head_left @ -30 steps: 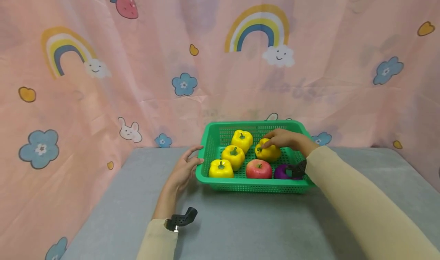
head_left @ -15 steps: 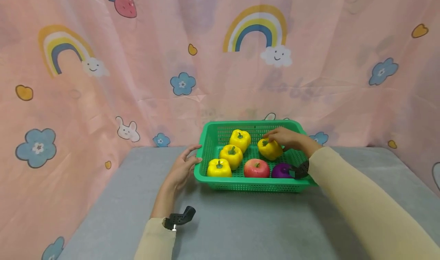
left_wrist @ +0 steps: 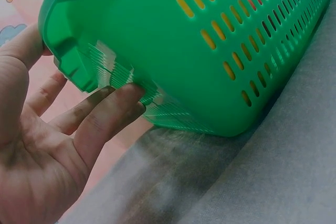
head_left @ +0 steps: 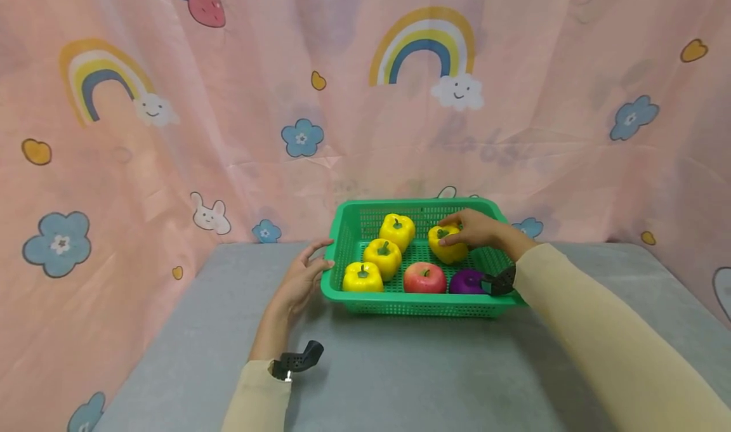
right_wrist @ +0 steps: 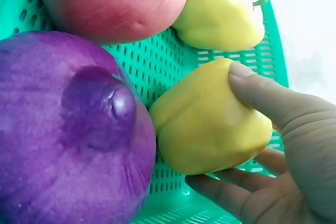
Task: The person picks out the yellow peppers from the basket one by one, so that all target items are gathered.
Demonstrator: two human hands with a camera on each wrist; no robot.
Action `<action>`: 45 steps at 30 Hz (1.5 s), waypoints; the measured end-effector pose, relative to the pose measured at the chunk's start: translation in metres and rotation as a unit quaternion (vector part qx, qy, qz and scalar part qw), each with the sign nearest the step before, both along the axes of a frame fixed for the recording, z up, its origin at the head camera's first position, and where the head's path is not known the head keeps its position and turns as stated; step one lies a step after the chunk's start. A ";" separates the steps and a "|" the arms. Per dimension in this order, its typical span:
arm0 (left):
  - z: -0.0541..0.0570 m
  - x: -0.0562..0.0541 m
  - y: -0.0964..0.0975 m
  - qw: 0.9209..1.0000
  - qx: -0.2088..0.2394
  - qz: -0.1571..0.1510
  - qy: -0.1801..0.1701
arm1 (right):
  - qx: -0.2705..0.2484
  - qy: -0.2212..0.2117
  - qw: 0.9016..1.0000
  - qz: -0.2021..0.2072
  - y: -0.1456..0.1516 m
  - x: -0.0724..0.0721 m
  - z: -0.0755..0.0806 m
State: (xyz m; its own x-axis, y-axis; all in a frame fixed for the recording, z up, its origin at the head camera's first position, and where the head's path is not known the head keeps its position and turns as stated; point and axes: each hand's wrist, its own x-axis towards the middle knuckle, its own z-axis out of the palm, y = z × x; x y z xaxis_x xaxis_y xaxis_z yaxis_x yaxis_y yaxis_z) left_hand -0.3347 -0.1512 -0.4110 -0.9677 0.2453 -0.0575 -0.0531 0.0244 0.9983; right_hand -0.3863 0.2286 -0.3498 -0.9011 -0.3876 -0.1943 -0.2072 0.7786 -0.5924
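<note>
A green plastic basket (head_left: 422, 298) holds several yellow bell peppers, a red apple (head_left: 425, 279) and a purple onion (head_left: 467, 281). At the basket's right back, my right hand (head_left: 478, 229) grips one yellow bell pepper (head_left: 447, 247), its thumb on one side and fingers around the other, as the right wrist view shows. This pepper (right_wrist: 210, 124) is tilted inside the basket. My left hand (head_left: 298, 283) holds the basket's left rim; in the left wrist view its fingertips (left_wrist: 128, 95) touch the outer wall below the rim.
Along the basket's left side sit three other yellow peppers: a back one (head_left: 396, 231), a middle one (head_left: 382, 259) and a front one (head_left: 363, 278). Beneath the basket is a grey tabletop (head_left: 400, 368). A pink patterned curtain (head_left: 240, 102) hangs behind.
Between the earlier frames and now, the pepper under my right hand shifts and turns slightly, and my thumb moves onto its front. My left hand stays at the rim.
</note>
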 end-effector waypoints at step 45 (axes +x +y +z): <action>-0.002 0.004 0.022 0.984 -0.036 0.146 0.093 | -0.140 0.178 0.966 -0.126 0.069 0.079 0.023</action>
State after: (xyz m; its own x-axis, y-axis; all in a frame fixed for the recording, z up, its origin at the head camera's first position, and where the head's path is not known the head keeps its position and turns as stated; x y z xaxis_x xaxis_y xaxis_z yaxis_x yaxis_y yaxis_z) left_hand -0.3306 -0.1295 -0.4130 -0.9918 -0.0441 0.1198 0.1145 0.1067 0.9877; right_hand -0.3075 0.2980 -0.3267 -0.9641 -0.1392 0.2260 -0.2610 0.6507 -0.7131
